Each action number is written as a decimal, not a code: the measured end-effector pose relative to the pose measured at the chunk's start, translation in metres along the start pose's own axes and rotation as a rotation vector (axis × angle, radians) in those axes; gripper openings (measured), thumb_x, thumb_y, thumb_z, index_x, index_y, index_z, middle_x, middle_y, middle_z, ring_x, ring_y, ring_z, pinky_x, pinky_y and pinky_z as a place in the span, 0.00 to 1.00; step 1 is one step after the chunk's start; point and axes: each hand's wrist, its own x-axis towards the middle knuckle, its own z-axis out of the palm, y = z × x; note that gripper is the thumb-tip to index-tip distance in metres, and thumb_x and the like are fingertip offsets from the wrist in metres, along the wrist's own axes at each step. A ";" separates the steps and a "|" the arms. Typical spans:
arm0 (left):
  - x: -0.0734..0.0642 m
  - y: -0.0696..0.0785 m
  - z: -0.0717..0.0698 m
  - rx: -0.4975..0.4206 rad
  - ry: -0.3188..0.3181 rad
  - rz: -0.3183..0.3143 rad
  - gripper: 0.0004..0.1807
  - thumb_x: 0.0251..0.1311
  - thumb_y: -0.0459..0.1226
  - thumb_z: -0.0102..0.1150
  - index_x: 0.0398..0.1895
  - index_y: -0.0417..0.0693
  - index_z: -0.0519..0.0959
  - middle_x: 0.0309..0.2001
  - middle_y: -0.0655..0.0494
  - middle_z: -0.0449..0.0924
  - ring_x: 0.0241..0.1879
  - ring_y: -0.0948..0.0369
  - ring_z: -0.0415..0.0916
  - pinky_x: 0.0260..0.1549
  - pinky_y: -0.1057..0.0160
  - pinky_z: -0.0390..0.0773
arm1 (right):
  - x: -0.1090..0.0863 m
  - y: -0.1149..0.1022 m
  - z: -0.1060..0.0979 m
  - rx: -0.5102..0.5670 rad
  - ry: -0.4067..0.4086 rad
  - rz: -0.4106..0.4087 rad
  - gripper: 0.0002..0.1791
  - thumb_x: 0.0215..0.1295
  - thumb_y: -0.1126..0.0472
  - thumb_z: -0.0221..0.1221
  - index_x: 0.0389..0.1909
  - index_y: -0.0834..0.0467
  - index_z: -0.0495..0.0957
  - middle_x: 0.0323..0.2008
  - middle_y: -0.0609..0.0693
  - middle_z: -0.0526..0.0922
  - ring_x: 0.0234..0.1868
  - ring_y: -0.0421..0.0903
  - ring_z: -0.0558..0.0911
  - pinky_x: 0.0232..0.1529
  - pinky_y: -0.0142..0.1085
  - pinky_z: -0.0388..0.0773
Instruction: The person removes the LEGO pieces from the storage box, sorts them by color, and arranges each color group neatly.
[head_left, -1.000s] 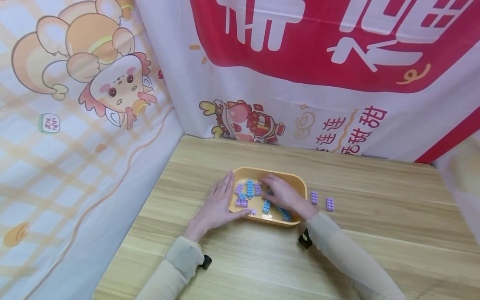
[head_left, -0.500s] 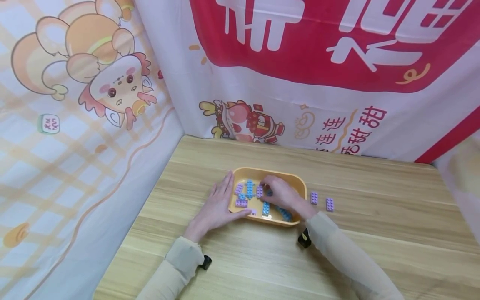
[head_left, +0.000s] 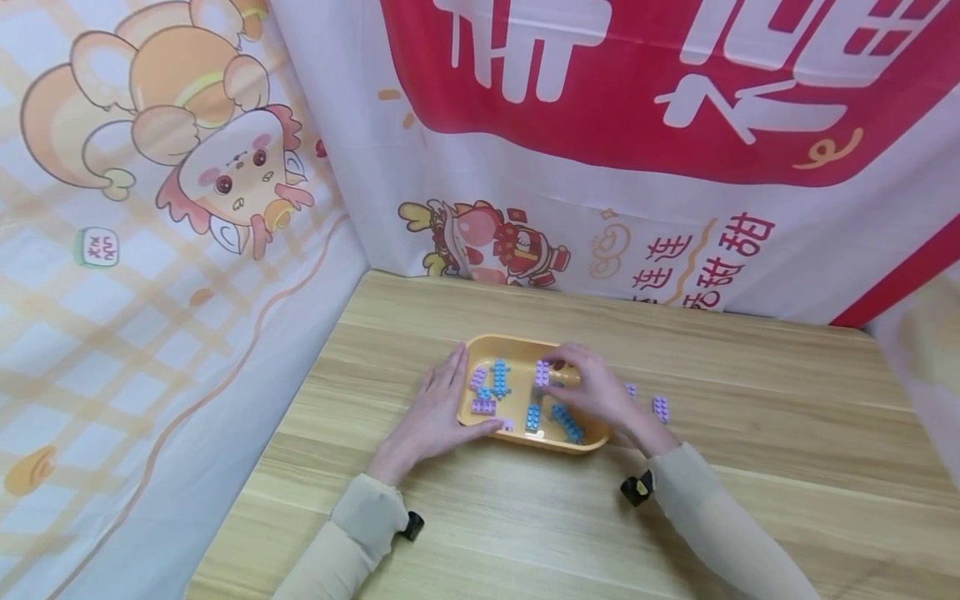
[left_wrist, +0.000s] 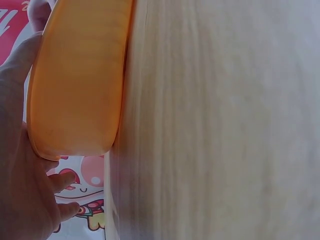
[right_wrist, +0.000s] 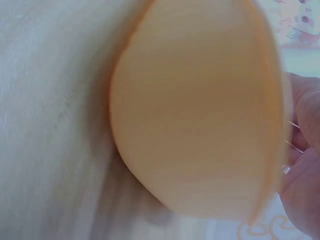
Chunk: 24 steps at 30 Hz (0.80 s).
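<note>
My right hand [head_left: 596,390] pinches a purple building block [head_left: 542,373] between thumb and fingers, over the right half of a yellow-orange plastic tub [head_left: 611,375]. My left hand [head_left: 438,412] rests along the tub's left end, its fingers fairly straight and its thumb across the near rim. In the left wrist view, that hand [left_wrist: 25,190] lies along the tub's rim with fingers spread. Inside the tub are several purple blocks, one a flat-lying purple block [head_left: 483,407], and several blue ones, such as a long blue piece [head_left: 500,378] and a blue block [head_left: 533,417].
The tub stands on a wooden table [head_left: 480,533]. A purple block [head_left: 660,408] lies right of the tub, and another purple block [head_left: 631,390] is partly hidden by the right wrist. Printed cloths [head_left: 637,167] hang behind and left of the table.
My right hand has taken hold of a purple block in the tub and moved right with it, uncovering the blue piece at the tub's near right. The left hand has stayed put.
</note>
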 end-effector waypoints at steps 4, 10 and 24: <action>-0.001 0.001 0.001 0.008 0.006 0.008 0.75 0.59 0.85 0.50 0.92 0.50 0.29 0.93 0.49 0.30 0.92 0.47 0.38 0.90 0.39 0.43 | -0.010 -0.003 -0.015 0.032 0.032 0.012 0.23 0.61 0.71 0.77 0.57 0.65 0.86 0.51 0.58 0.90 0.54 0.58 0.87 0.60 0.57 0.89; -0.003 0.001 0.001 0.005 0.012 0.007 0.76 0.58 0.86 0.49 0.91 0.50 0.29 0.93 0.49 0.30 0.92 0.48 0.37 0.91 0.40 0.43 | -0.026 -0.006 -0.034 0.016 0.081 0.080 0.23 0.63 0.70 0.76 0.59 0.64 0.85 0.54 0.58 0.90 0.57 0.58 0.87 0.64 0.63 0.86; -0.002 0.004 0.001 -0.008 0.017 -0.004 0.75 0.60 0.83 0.55 0.91 0.50 0.30 0.93 0.49 0.29 0.92 0.47 0.38 0.91 0.40 0.41 | -0.074 0.020 -0.079 -0.038 0.237 0.166 0.26 0.61 0.69 0.78 0.62 0.59 0.86 0.58 0.59 0.90 0.57 0.32 0.80 0.64 0.14 0.68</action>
